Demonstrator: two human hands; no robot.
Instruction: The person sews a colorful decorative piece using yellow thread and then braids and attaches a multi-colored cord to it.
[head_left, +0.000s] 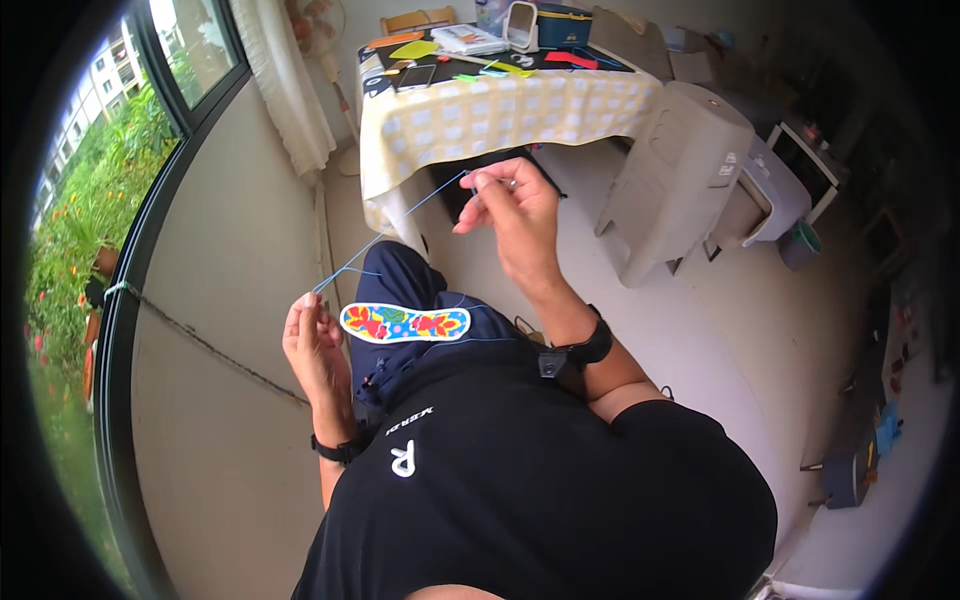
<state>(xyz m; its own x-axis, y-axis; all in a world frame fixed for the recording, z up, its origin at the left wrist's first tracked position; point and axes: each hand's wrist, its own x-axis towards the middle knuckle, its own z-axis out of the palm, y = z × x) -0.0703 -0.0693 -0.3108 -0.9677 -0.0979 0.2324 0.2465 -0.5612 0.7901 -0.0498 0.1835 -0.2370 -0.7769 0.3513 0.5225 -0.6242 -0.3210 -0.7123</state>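
Observation:
A blue thread (397, 221) runs taut on a slant between my two hands. My left hand (315, 341) pinches its lower end between thumb and fingertips, where a short loose tail sticks out. Higher up and to the right, my right hand (514, 217) grips the other end; whether a needle is in those fingers cannot be made out. An embroidered shoe insole (405, 322) with a white rim and red, yellow, blue and green flower patterns lies across my lap, just right of my left hand. More blue thread (480, 341) trails over my dark trousers (397, 274) beside it.
Ahead stands a table with a checked tablecloth (510, 112), bearing a phone (417, 76), a mirror (520, 26) and a blue box (562, 28). A beige plastic stool (675, 165) is at right. A window (150, 150) and wall (217, 300) flank my left; a cord (214, 349) hangs there.

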